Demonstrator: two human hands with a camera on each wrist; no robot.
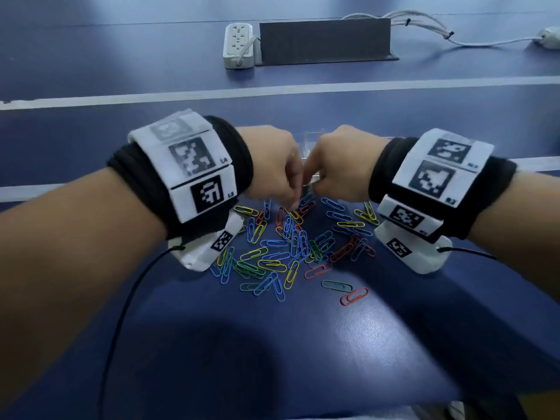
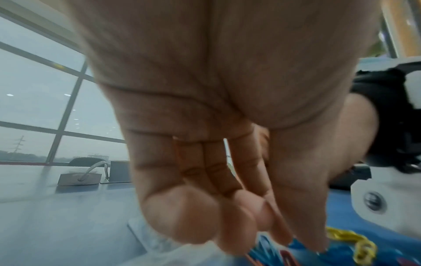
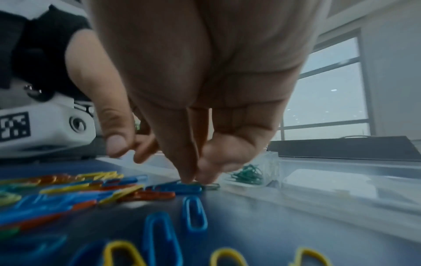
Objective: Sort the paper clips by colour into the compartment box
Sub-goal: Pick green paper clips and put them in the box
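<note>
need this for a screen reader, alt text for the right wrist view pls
The right hand reaches down, fingertips touching a blue paper clip on the table; green clips lie in the clear box behind.

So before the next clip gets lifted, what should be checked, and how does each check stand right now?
1. Right hand down on a clip: ok, its fingertips touch a blue clip at the far edge of the pile.
2. That clip actually pinched: cannot tell.
3. Left hand holding a clip: cannot tell, its fingertips reach into the pile.
4. Clear box within reach: ok, just beyond the hands.
5. Sorting begun: ok, green clips sit in one compartment.
6. Place for blue clips: cannot tell.
</note>
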